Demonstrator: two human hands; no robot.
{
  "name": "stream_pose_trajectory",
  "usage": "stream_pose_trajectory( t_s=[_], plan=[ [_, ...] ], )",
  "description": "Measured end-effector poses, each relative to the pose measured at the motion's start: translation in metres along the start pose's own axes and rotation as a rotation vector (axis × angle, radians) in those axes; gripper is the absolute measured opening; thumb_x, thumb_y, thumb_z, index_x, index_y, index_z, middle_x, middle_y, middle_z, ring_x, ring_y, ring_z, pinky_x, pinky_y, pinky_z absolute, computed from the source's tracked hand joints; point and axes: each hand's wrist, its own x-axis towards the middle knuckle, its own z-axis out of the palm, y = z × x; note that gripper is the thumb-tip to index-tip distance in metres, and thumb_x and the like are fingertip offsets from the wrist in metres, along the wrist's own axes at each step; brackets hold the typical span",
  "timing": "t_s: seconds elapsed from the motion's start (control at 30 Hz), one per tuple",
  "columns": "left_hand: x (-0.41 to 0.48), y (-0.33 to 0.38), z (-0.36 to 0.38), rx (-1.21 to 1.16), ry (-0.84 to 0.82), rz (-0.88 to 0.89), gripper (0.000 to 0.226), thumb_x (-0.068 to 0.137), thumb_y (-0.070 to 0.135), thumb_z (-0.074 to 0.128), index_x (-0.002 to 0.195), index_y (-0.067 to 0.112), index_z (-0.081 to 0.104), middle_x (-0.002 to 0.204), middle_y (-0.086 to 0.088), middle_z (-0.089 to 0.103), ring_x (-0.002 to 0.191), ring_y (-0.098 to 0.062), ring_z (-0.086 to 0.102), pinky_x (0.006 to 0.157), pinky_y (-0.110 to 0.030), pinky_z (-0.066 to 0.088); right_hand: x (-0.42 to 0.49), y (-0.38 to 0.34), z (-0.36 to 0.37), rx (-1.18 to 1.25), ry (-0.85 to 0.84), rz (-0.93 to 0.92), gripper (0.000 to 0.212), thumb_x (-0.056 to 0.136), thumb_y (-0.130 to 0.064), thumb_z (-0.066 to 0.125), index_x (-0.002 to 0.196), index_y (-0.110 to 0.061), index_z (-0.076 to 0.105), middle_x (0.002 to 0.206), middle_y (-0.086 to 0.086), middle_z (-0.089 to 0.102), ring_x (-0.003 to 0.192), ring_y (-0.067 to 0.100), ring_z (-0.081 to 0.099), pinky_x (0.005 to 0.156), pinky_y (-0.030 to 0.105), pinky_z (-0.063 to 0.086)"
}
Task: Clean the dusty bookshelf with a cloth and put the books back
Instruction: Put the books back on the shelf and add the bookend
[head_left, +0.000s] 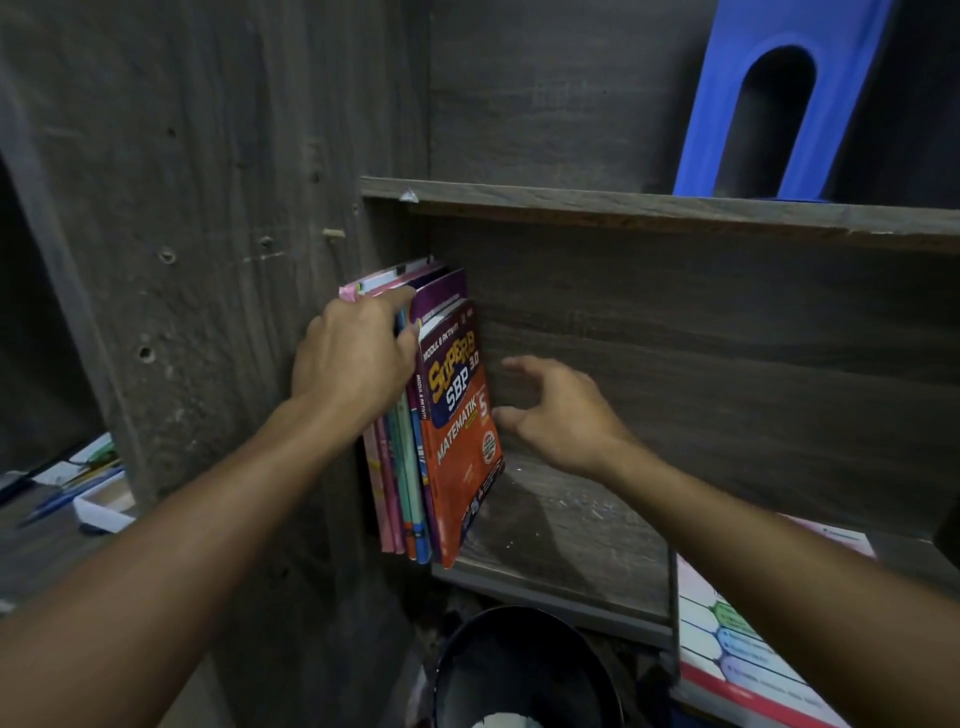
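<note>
2 forearms (182, 545) reach in: left hand (353, 358) grips the near-upright books (457, 415) against the left wall of the shelf (571, 525); right hand (556, 410), fingers spread and empty, hovers just right of their leaning cover.

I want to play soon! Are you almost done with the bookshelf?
Partly. Done: a bunch of thin colourful books stands at the left end of the grey wooden shelf. In hand: the left hand grips their tops; the right hand hovers open beside the orange maths book. Left: a pink and white book lies lower right, not shelved, and pale specks on the shelf may need wiping. No cloth shows.
</note>
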Motion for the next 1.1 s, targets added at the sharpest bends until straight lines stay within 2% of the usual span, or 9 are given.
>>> stream_pose_trajectory(
  t_s=[0.1, 0.2, 0.3, 0.4, 0.53, 0.67, 0.83, 1.0, 1.1],
  plan=[
    [-0.001, -0.001, 0.001, -0.028, -0.007, -0.002, 0.038, 0.096, 0.035, 0.056, 0.134, 0.031, 0.052, 0.111, -0.011, 0.069, 0.096, -0.030, 0.067, 0.078, -0.047, 0.059, 0.005, -0.009, 0.004, -0.184, -0.003, -0.110, 0.071, 0.092, -0.038, 0.066, 0.153, -0.032, 0.030, 0.160, -0.006, 0.028, 0.144, 0.015, 0.029, 0.110, 0.035, 0.033],
    [0.000, -0.001, 0.002, -0.056, -0.022, -0.032, 0.042, 0.097, 0.034, 0.056, 0.138, 0.030, 0.050, 0.115, -0.009, 0.069, 0.098, -0.026, 0.067, 0.080, -0.044, 0.059, 0.010, -0.016, 0.009, -0.262, -0.009, -0.181, 0.073, 0.092, -0.042, 0.064, 0.154, -0.032, 0.028, 0.163, -0.004, 0.021, 0.148, 0.016, 0.021, 0.117, 0.041, 0.027],
    [-0.001, 0.000, 0.001, -0.084, 0.004, -0.041, 0.042, 0.096, 0.032, 0.057, 0.138, 0.030, 0.052, 0.115, -0.005, 0.070, 0.099, -0.020, 0.067, 0.082, -0.034, 0.056, 0.015, -0.021, 0.016, -0.210, 0.036, -0.238, 0.074, 0.090, -0.046, 0.065, 0.152, -0.028, 0.031, 0.157, -0.004, 0.032, 0.142, 0.015, 0.033, 0.114, 0.040, 0.035],
    [-0.013, 0.004, -0.004, -0.121, 0.025, -0.029, 0.040, 0.096, 0.029, 0.058, 0.136, 0.029, 0.054, 0.112, -0.002, 0.070, 0.093, -0.015, 0.067, 0.073, -0.026, 0.052, 0.020, -0.025, 0.023, -0.082, 0.081, -0.256, 0.076, 0.089, -0.047, 0.066, 0.153, -0.030, 0.028, 0.153, -0.006, 0.037, 0.137, 0.014, 0.039, 0.107, 0.039, 0.042],
    [-0.025, 0.004, -0.012, -0.203, 0.055, -0.023, 0.026, 0.093, 0.028, 0.063, 0.118, 0.027, 0.058, 0.097, 0.002, 0.069, 0.075, -0.014, 0.066, 0.067, -0.034, 0.058, 0.028, -0.023, 0.031, -0.013, 0.028, -0.279, 0.068, 0.091, -0.044, 0.064, 0.150, -0.041, 0.030, 0.152, -0.006, 0.038, 0.138, 0.016, 0.037, 0.109, 0.045, 0.041],
    [-0.037, 0.002, -0.015, -0.265, 0.068, -0.019, 0.027, 0.091, 0.023, 0.067, 0.102, 0.026, 0.043, 0.090, 0.016, 0.058, 0.071, -0.008, 0.067, 0.059, -0.036, 0.060, 0.032, -0.018, 0.029, -0.032, 0.028, -0.262, 0.060, 0.094, -0.043, 0.061, 0.147, -0.043, 0.033, 0.150, -0.007, 0.040, 0.136, 0.016, 0.039, 0.106, 0.044, 0.042],
    [-0.054, 0.003, -0.004, -0.271, 0.044, -0.038, 0.040, 0.094, 0.018, 0.060, 0.119, 0.026, 0.029, 0.102, 0.009, 0.055, 0.071, -0.003, 0.064, 0.053, -0.020, 0.057, 0.030, -0.011, 0.027, 0.069, -0.017, -0.219, 0.057, 0.096, -0.039, 0.058, 0.145, -0.047, 0.030, 0.142, -0.006, 0.054, 0.129, 0.018, 0.050, 0.102, 0.046, 0.047],
    [-0.063, 0.005, -0.016, -0.298, -0.027, -0.078, 0.058, 0.091, 0.015, 0.061, 0.136, 0.042, 0.037, 0.092, 0.008, 0.069, 0.063, -0.005, 0.067, 0.061, -0.026, 0.060, 0.031, -0.023, 0.033, -0.014, -0.041, -0.183, 0.062, 0.096, -0.043, 0.056, 0.145, -0.055, 0.020, 0.142, -0.001, 0.053, 0.128, 0.024, 0.051, 0.100, 0.052, 0.048],
    [-0.076, 0.005, -0.037, -0.333, -0.008, -0.087, 0.059, 0.090, 0.014, 0.063, 0.139, 0.041, 0.042, 0.090, 0.016, 0.067, 0.066, -0.001, 0.068, 0.056, -0.022, 0.058, 0.033, -0.026, 0.038, -0.069, -0.090, -0.155, 0.078, 0.094, -0.039, 0.059, 0.147, -0.059, 0.005, 0.145, 0.005, 0.049, 0.127, 0.028, 0.051, 0.103, 0.052, 0.046]
  ],
)
